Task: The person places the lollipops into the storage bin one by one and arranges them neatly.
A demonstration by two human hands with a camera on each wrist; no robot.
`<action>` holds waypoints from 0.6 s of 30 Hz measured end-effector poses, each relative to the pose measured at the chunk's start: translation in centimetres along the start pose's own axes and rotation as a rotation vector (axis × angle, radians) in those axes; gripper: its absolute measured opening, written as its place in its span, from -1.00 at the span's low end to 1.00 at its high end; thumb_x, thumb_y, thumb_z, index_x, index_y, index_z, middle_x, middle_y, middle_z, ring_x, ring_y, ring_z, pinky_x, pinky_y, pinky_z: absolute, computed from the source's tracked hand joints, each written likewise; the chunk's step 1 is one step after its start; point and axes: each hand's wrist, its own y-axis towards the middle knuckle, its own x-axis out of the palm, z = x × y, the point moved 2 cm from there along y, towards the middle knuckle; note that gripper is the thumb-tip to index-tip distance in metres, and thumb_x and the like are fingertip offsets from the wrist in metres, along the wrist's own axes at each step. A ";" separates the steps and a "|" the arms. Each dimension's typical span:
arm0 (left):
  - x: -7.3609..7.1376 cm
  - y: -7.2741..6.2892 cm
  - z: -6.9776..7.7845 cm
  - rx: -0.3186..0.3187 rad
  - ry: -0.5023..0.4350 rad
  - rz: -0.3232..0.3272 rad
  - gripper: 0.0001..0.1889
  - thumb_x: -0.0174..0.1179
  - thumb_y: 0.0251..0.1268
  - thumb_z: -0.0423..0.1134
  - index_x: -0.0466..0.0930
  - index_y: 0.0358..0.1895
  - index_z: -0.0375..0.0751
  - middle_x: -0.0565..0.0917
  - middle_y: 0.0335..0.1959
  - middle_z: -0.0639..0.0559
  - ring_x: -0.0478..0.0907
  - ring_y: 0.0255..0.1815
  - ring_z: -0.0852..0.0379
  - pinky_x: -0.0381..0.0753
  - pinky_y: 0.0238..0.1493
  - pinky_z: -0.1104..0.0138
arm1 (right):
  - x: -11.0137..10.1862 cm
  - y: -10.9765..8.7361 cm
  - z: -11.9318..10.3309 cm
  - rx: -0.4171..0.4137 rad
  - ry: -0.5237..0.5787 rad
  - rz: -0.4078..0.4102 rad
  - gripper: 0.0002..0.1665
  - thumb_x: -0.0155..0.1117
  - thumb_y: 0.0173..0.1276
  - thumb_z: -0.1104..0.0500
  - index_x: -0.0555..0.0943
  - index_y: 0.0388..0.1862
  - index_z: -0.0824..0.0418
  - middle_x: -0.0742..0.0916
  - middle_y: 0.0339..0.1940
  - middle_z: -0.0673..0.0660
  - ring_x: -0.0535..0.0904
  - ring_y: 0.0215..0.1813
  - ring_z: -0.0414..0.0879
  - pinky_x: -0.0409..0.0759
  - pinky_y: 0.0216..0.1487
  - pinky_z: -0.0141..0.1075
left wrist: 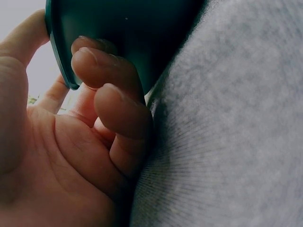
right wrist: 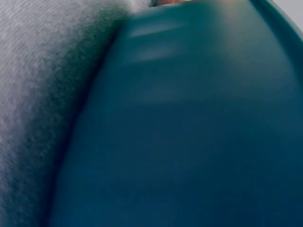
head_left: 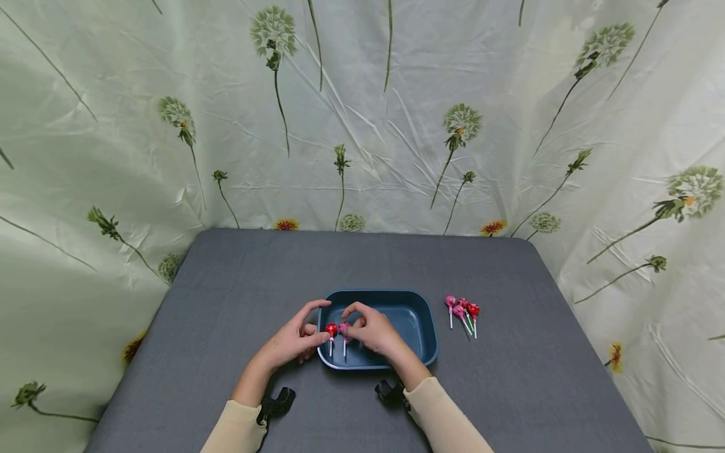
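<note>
A blue rectangular tray (head_left: 409, 322) lies on the table. My left hand (head_left: 290, 341) holds its left end, thumb at the rim and other fingers curled against the outer wall (left wrist: 156, 33) in the left wrist view. A red lollipop (head_left: 331, 329) lies inside by the left thumb, white stick toward me. Beside it, my right hand (head_left: 375, 331) reaches over the tray and pinches a pink lollipop (head_left: 343, 328) near its head. In the right wrist view the tray's outer wall (right wrist: 180, 142) fills most of the picture and hides the right fingers.
Several pink and red lollipops (head_left: 460, 307) lie grouped on the grey cloth-covered table (head_left: 510, 371), to the right of the tray. A flower-printed curtain (head_left: 362, 113) hangs behind the table and along both sides. Both wrists wear black camera mounts (head_left: 276, 404).
</note>
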 end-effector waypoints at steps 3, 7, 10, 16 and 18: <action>0.0 0.1 -0.1 -0.002 0.004 0.000 -0.27 0.26 0.57 -0.08 0.08 0.64 0.19 0.51 -0.53 0.05 0.43 -0.60 0.15 0.50 -0.52 0.29 | -0.3 -0.2 -0.3 -0.022 0.003 0.007 -0.67 0.40 0.48 0.10 0.62 0.16 0.11 0.60 -0.50 -0.05 0.42 -0.56 -0.19 0.35 -0.48 -0.37; 0.0 0.1 -0.1 0.009 -0.004 -0.011 -0.28 0.24 0.59 -0.11 0.07 0.64 0.17 0.50 -0.52 0.04 0.42 -0.61 0.17 0.49 -0.53 0.30 | -1.0 -0.9 -0.9 -0.059 0.014 0.024 -0.66 0.38 0.49 0.12 0.61 0.19 0.11 0.62 -0.48 -0.06 0.41 -0.55 -0.20 0.35 -0.48 -0.38; 0.0 0.0 -0.1 0.003 -0.004 -0.012 -0.28 0.24 0.59 -0.11 0.08 0.64 0.17 0.51 -0.52 0.04 0.42 -0.61 0.16 0.49 -0.53 0.29 | -1.6 -1.3 -1.2 -0.065 0.031 0.047 -0.66 0.37 0.50 0.14 0.61 0.20 0.11 0.63 -0.47 -0.05 0.40 -0.56 -0.18 0.36 -0.48 -0.35; 0.1 0.1 -0.1 -0.025 0.009 0.005 -0.26 0.28 0.55 -0.09 0.09 0.64 0.19 0.54 -0.51 0.03 0.43 -0.60 0.14 0.52 -0.51 0.27 | -3.1 -1.8 -1.0 -0.061 0.072 0.104 -0.63 0.37 0.50 0.18 0.60 0.23 0.18 0.64 -0.46 0.03 0.38 -0.58 -0.16 0.36 -0.49 -0.33; 0.1 0.2 -0.1 -0.028 0.013 0.008 -0.26 0.29 0.55 -0.09 0.10 0.64 0.19 0.54 -0.51 0.03 0.43 -0.60 0.13 0.52 -0.51 0.27 | -3.7 -2.0 -0.9 -0.062 0.083 0.122 -0.62 0.37 0.50 0.18 0.60 0.24 0.20 0.67 -0.44 0.13 0.36 -0.59 -0.16 0.33 -0.50 -0.34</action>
